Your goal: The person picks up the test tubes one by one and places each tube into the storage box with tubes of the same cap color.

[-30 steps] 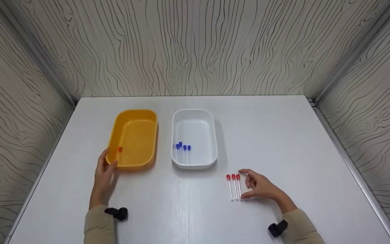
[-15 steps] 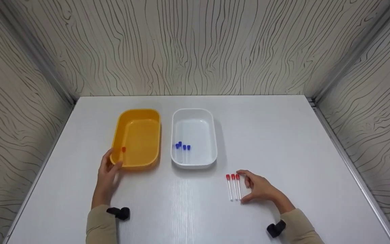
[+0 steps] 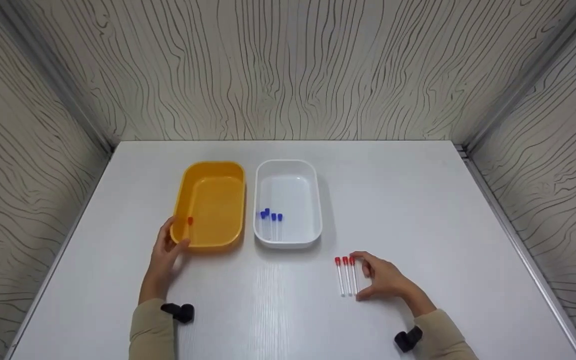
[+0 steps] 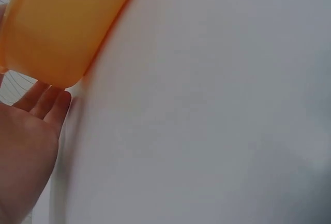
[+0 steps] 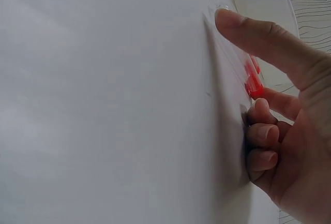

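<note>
My left hand [image 3: 165, 257] grips the near left corner of a yellow tray [image 3: 240, 220], thumb at the near rim and fingers along the outer left side. A red-capped test tube [image 3: 190, 221] lies inside that tray. Three clear test tubes with red caps lie side by side on the table at the right. My right hand [image 3: 385, 280] spans the rightmost red-capped tube [image 3: 354, 280] lengthwise, index finger at the cap and thumb at the bottom end. In the right wrist view, the thumb [image 5: 258, 35] partly covers the tubes, and the other fingers are curled.
A white tray [image 3: 319, 215] stands right of the yellow one, a narrow gap between them. Several blue-capped tubes [image 3: 274, 217] lie in its near left part. Wood-grain panels [image 3: 288, 70] wall the white table at the back and sides.
The yellow tray has slid right with my left hand, closer to the white tray. My right thumb has shifted slightly toward the near end of the tubes, which have stayed in place.
</note>
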`<action>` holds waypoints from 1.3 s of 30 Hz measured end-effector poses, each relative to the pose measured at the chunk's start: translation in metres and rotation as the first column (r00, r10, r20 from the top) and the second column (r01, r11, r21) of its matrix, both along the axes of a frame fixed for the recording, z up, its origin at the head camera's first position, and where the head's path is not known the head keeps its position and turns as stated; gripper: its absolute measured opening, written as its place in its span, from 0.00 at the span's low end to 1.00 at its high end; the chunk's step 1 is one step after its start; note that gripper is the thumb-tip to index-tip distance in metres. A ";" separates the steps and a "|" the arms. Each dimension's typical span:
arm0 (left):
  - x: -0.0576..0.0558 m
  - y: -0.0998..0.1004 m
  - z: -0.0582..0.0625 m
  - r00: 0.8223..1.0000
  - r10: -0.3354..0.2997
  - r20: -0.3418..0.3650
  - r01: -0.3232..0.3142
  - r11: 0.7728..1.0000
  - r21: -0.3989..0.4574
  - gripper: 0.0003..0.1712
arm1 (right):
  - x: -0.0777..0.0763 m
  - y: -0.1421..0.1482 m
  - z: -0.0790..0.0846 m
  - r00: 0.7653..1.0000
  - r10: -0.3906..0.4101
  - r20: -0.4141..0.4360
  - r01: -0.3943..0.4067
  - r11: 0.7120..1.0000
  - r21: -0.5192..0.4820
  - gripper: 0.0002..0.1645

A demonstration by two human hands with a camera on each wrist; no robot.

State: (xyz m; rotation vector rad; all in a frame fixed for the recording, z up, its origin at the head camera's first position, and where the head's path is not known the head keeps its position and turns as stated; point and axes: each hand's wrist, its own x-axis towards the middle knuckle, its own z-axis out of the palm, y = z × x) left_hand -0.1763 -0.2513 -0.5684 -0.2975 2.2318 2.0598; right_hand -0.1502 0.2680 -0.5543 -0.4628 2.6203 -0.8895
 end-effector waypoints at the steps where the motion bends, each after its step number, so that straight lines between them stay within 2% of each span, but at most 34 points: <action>1: 0.000 0.000 0.000 1.000 -0.004 -0.007 0.004 1.000 0.009 0.41 | 0.000 -0.001 0.000 1.000 0.001 -0.006 -0.001 1.000 0.006 0.56; 6: 0.001 -0.002 0.001 0.998 -0.005 0.067 0.002 0.999 0.047 0.43 | 0.004 -0.004 0.002 1.000 -0.023 -0.015 0.024 0.998 0.065 0.57; 10: 0.001 -0.004 0.000 0.994 -0.003 0.107 -0.005 0.997 0.072 0.44 | 0.004 -0.005 0.002 0.999 -0.039 -0.007 0.039 0.997 0.070 0.56; 16: -0.004 -0.005 -0.002 0.993 0.010 0.116 -0.020 0.996 0.086 0.43 | 0.000 0.002 0.001 1.000 0.014 -0.006 -0.015 0.999 -0.037 0.52; 22: -0.006 -0.003 -0.003 0.990 0.006 0.138 -0.021 0.994 0.108 0.44 | -0.005 0.006 0.003 0.998 0.064 0.017 -0.060 0.982 -0.179 0.50; 31: -0.004 -0.006 -0.001 0.996 -0.009 0.085 -0.001 0.994 0.114 0.42 | -0.009 -0.004 0.018 0.998 0.055 0.029 -0.046 0.968 -0.246 0.51; 39: -0.003 -0.005 -0.002 0.994 0.004 0.105 -0.017 0.992 0.126 0.44 | -0.015 -0.025 0.035 0.999 0.041 0.005 -0.038 0.968 -0.248 0.51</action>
